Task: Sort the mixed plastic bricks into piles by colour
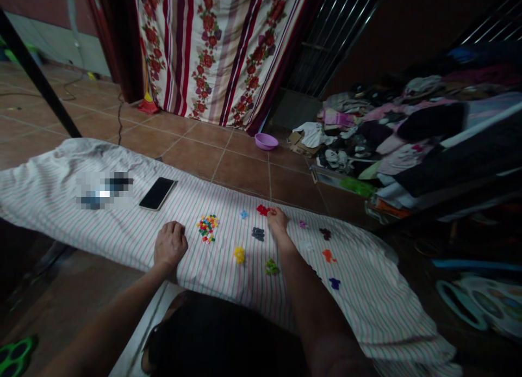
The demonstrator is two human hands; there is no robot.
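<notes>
At the far edge of a striped cloth [191, 181], my right hand [278, 220] has its fingertips pinched against a pile of small red pieces [263, 210]; what sits between them is too small to make out. My left hand [170, 243] rests on the cloth with its fingers curled under, its palm hidden. Just right of it lies a mixed heap of small coloured pieces [208, 228]. Single-colour piles surround my right hand and forearm: light blue [244, 214], grey [258, 234], yellow [239, 254], green [271, 266], pink [302, 224], brown [325, 233], orange [328, 255] and dark blue [335, 283].
A phone [158, 193] lies left of the mixed heap, with a blurred-out object [104, 191] farther left. Beyond the cloth are a tiled floor [204, 143], a purple basin [266, 142] and a floral curtain [212, 50]. Clothes [367, 121] are heaped at the right.
</notes>
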